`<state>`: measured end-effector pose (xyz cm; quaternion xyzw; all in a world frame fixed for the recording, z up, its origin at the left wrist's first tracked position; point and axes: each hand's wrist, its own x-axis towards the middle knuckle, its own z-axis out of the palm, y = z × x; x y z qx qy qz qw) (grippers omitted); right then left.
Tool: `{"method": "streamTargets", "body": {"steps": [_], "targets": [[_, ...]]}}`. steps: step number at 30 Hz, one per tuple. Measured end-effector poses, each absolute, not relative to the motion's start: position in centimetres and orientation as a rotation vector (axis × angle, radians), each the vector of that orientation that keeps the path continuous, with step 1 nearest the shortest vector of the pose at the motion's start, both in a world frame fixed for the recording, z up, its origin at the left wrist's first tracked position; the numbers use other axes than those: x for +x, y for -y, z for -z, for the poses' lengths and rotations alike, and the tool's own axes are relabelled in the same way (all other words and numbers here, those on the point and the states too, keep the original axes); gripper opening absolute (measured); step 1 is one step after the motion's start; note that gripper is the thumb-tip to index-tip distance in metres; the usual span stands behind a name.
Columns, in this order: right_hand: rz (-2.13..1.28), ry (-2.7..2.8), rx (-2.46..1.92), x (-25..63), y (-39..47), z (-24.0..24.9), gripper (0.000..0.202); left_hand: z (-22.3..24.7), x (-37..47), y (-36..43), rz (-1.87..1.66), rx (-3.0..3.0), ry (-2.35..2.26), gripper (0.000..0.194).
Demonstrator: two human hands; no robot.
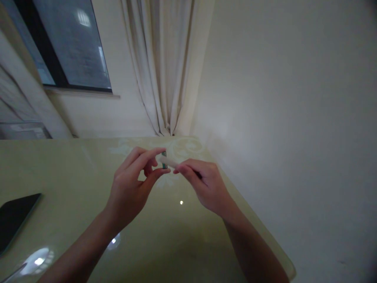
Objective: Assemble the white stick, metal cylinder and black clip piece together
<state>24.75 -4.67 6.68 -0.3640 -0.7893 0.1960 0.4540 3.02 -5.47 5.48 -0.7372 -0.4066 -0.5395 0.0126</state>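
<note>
My left hand [137,173] pinches a small, thin green piece [164,160] upright between the tips of thumb and forefinger. It looks like a little board seen nearly edge-on, but its exact kind is too small to tell. My right hand [203,181] is closed around a pale, slim stick-like thing [170,162]. That pale thing points left, and its blurred tip overlaps the green piece in view; whether the two touch I cannot tell. Both hands are raised over the far part of the table, close together.
The glossy yellow-green table [73,177] has a rounded right edge along the wall [279,118]. A dark flat tablet-like object [17,216] lies at the left. Behind the table hang curtains [165,70] beside a window [73,43].
</note>
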Motion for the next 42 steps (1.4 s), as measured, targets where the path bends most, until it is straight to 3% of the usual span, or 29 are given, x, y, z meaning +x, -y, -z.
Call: {"method": "streamTargets", "body": {"steps": [5,20,42], "targets": [[-0.291,1.876,-1.0,25.06,4.28,-6.6,0.044,-5.52,2.94,5.51,1.682,-2.245,1.323,0.032],[-0.578,1.942,-0.906,24.71,4.65,-6.65,0.044,-5.54,2.76,5.5,1.674,-2.297,1.298,0.033],[-0.483,1.872,-0.961,24.43,4.8,-6.76,0.044,-5.48,2.54,5.61,1.677,-2.301,1.275,0.034]]}}
